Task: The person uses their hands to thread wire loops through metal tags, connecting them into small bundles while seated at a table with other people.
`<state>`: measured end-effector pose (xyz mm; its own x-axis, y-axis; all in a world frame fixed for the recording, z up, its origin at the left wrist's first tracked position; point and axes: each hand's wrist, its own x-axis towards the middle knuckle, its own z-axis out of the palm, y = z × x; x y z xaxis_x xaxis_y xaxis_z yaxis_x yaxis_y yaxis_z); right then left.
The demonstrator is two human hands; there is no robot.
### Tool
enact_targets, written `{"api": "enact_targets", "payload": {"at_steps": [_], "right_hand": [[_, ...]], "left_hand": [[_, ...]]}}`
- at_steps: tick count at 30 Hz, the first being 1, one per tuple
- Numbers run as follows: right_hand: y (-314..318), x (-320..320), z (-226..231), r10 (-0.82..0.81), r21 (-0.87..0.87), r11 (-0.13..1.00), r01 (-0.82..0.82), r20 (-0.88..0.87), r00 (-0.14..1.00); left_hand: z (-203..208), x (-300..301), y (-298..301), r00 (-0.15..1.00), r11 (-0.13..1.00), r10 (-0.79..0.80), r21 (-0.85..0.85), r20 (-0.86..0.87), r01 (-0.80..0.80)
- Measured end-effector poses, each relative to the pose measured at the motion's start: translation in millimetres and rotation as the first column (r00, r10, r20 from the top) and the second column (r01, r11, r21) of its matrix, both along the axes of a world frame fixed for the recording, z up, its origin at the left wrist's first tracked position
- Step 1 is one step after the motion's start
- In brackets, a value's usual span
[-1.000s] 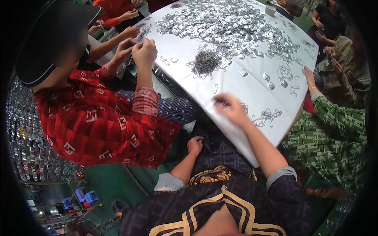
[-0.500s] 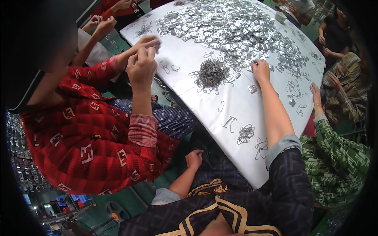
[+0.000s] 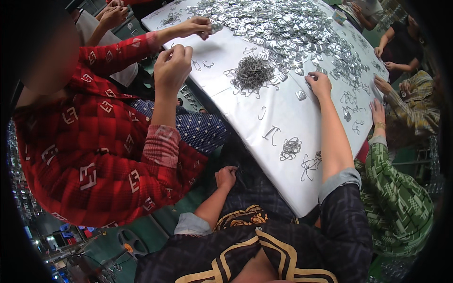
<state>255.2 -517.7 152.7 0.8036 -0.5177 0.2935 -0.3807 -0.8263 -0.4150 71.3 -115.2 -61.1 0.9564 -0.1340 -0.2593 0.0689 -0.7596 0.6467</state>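
My right hand (image 3: 320, 85) is low over the white-covered table, just off the near edge of a big heap of small silver metal plates (image 3: 278, 23). Its fingers are pinched, with a greyish bit at the tips too small to make out. Just left of it lies a loose silver plate (image 3: 300, 95). My left hand (image 3: 226, 177) is down by my lap, below the table edge. The fingers there are curled in, and what they hold, if anything, is hidden. A tangled pile of thin wire hooks (image 3: 254, 75) sits left of my right hand.
Smaller clusters of wire hooks (image 3: 290, 148) lie near me on the white table (image 3: 250, 115). Close on my left sits a co-worker in a red jacket (image 3: 113, 155), both hands raised. To the right, a person's green sleeve (image 3: 391, 184) reaches the table. A small tub (image 3: 339, 17) stands far right.
My right hand has drawn back a little from the plate heap, slightly right and nearer. My left hand stays by my lap. The red-jacketed co-worker's farther hand has moved toward the heap.
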Motion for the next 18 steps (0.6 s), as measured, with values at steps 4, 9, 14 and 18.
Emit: {"api": "enact_targets", "payload": {"at_steps": [4,9,14,18], "right_hand": [[19.2,-0.9,6.8,-0.135,-0.011,0.991,0.135,-0.043,0.990],[65.9,-12.1,5.3,0.140,-0.175,0.982,-0.068,0.441,0.886],[209.1,-46.4,32.0,0.519,-0.009,0.815,-0.579,0.454,0.724],[235.3,-35.4,1.2,0.569,-0.135,0.821,-0.554,0.122,0.813]], "left_hand": [[8.9,1.6,2.4,1.000,1.000,0.009,-0.003,0.009,-0.008],[2.6,2.4,-0.6,0.999,0.999,0.033,-0.013,-0.023,-0.033],[2.5,3.9,-1.9,1.000,0.999,-0.001,-0.047,0.017,0.001],[-7.5,3.7,-1.3,0.998,0.994,0.058,-0.090,-0.029,-0.060]]}}
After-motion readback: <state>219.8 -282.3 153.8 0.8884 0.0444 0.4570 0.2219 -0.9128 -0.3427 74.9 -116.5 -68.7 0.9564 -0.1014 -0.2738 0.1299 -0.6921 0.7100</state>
